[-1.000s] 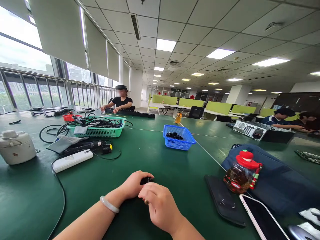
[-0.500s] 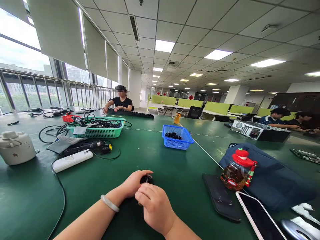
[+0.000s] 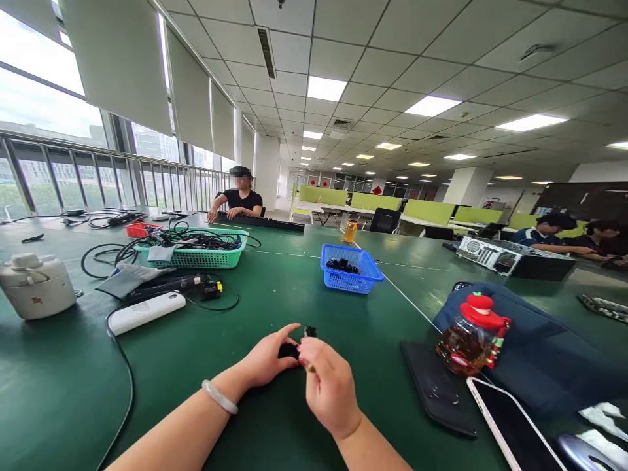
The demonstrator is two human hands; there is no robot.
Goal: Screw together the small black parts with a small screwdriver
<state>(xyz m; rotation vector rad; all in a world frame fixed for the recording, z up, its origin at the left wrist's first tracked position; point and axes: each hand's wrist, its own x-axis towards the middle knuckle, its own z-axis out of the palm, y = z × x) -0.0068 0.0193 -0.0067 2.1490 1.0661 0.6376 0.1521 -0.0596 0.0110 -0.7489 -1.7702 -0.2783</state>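
Over the near part of the green table (image 3: 275,307), my left hand (image 3: 267,356) is closed around a small black object (image 3: 288,351), mostly covered by the fingers; its exact kind cannot be made out. A pale bangle (image 3: 220,397) circles that wrist. Just to the right, my right hand (image 3: 331,383) pinches a small black piece with a light-coloured part (image 3: 309,331), which sticks up past the fingertips. Both hands are close together. Beyond them stands a blue plastic basket (image 3: 350,281) with several small black parts (image 3: 342,265) in it.
To the left are a white power bank-like block (image 3: 147,313), a green basket (image 3: 216,260) of cables and a beige pot (image 3: 36,288). On the right lie a black pouch (image 3: 436,392), a phone (image 3: 515,425) and a red-lidded bottle (image 3: 471,337). A person (image 3: 240,199) sits across.
My right hand has shifted right and slightly up, away from the left hand, and the small black piece now shows above its fingers. My left hand stays around the black object.
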